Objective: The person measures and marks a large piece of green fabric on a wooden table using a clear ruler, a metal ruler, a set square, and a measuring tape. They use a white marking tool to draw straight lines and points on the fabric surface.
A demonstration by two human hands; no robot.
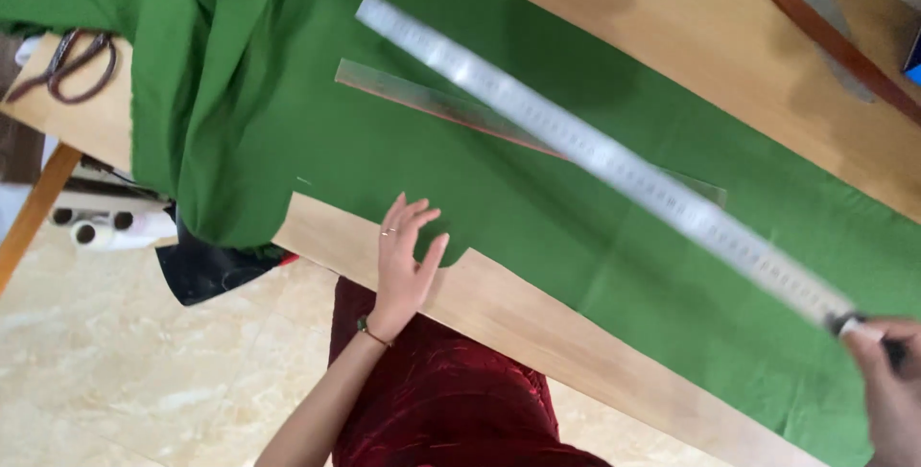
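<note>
Two hands worked over green cloth (576,237) spread flat on my wooden counter (537,323): my left hand (403,256) lay open, fingers splayed, pressing the cloth's cut edge near a curved notch, gripping nothing; my right hand (887,371) had its grip clenched on the end of a long metal ruler (595,151), held slantwise just above the cloth. Pale, marked along its length and blurred, the ruler looked thin, light and stiff, though likely to flex at its far tip, so best taken at one end as I had it. A second, clear straightedge (451,107) lay on the cloth beneath it. Soft and limp, the cloth bunched into folds at the far corner, beside dark-handled scissors (72,64)
</note>
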